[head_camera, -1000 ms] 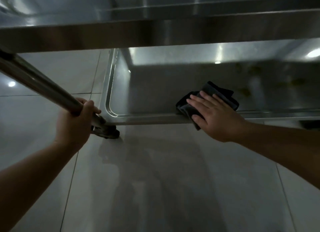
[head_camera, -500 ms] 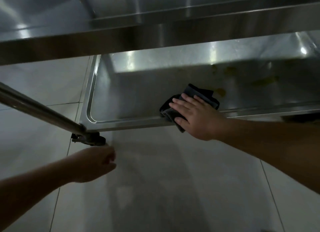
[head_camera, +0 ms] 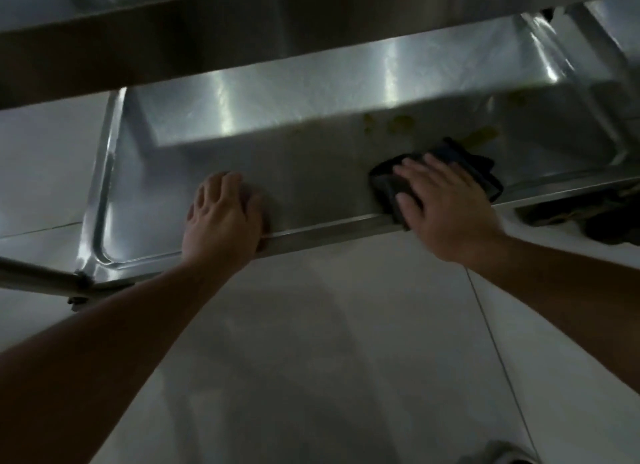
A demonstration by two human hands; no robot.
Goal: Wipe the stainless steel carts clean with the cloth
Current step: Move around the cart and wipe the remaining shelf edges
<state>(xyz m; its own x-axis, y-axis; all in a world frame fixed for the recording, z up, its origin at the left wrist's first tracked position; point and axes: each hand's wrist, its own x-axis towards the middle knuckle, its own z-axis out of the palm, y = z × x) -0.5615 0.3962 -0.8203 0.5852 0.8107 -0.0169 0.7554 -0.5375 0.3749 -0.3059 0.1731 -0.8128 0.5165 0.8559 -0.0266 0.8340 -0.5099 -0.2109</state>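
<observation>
Left hand [head_camera: 225,218] moved from floor side onto lower stainless steel cart shelf [head_camera: 311,173], fingers flat; right hand [head_camera: 446,207] pressed one dark folded cloth [head_camera: 481,173] flat-fingered beside several yellowish stains [head_camera: 401,122]; upper shelf [head_camera: 207,31] overhung.

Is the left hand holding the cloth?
No, the dark cloth lies under the right hand, while the left hand rests bare on the cart's lower shelf.

Two hands (left [head_camera: 225,214], right [head_camera: 446,204]), one cloth [head_camera: 481,173], one cart [head_camera: 311,173].
</observation>
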